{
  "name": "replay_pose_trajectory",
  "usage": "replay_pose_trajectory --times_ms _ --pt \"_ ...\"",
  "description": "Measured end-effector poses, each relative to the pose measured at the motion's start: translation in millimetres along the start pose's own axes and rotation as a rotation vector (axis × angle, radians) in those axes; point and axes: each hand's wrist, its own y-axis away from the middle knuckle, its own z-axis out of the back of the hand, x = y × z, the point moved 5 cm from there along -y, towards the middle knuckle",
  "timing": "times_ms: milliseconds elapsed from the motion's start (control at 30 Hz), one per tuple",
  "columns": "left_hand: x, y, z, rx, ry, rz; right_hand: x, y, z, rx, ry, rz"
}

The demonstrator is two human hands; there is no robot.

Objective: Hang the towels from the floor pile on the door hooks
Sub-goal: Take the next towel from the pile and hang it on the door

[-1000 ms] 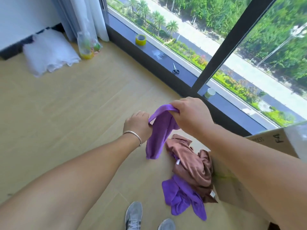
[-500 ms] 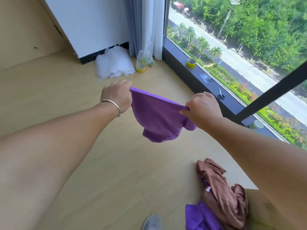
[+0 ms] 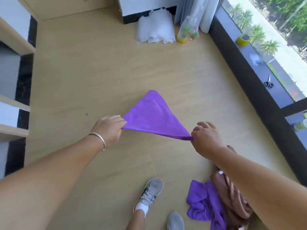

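The left hand (image 3: pixel 108 128) and right hand (image 3: pixel 206 138) each pinch a corner of a soft purple towel (image 3: pixel 153 117), stretched taut into a flat triangle above the pale wood-look floor (image 3: pixel 99 80). Near the right arm, a crumpled purple towel (image 3: pixel 202 201) and brown towel (image 3: pixel 232 196) lie heaped.

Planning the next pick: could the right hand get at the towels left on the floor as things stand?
Probably not yet: the right hand pinches the purple towel stretched to the left hand. The pile itself lies uncovered.
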Motion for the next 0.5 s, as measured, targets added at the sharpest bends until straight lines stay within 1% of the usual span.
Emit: replay_pose_trajectory --times_ms 133,233,333,433,500 --pt "-15 68 -88 0.139 0.006 0.043 39 50 -82 0.124 -0.001 0.049" --pt "-30 115 -141 0.242 0.000 0.063 63 84 -124 0.218 -0.019 0.076" --pt "-40 156 -186 0.391 -0.026 0.101 82 109 -151 0.267 -0.066 0.068" --pt "-44 189 -221 0.535 0.075 0.200 90 120 -170 0.314 -0.044 0.053" --pt "-46 207 -236 0.577 0.136 0.250 95 119 -176 0.349 0.006 0.048"
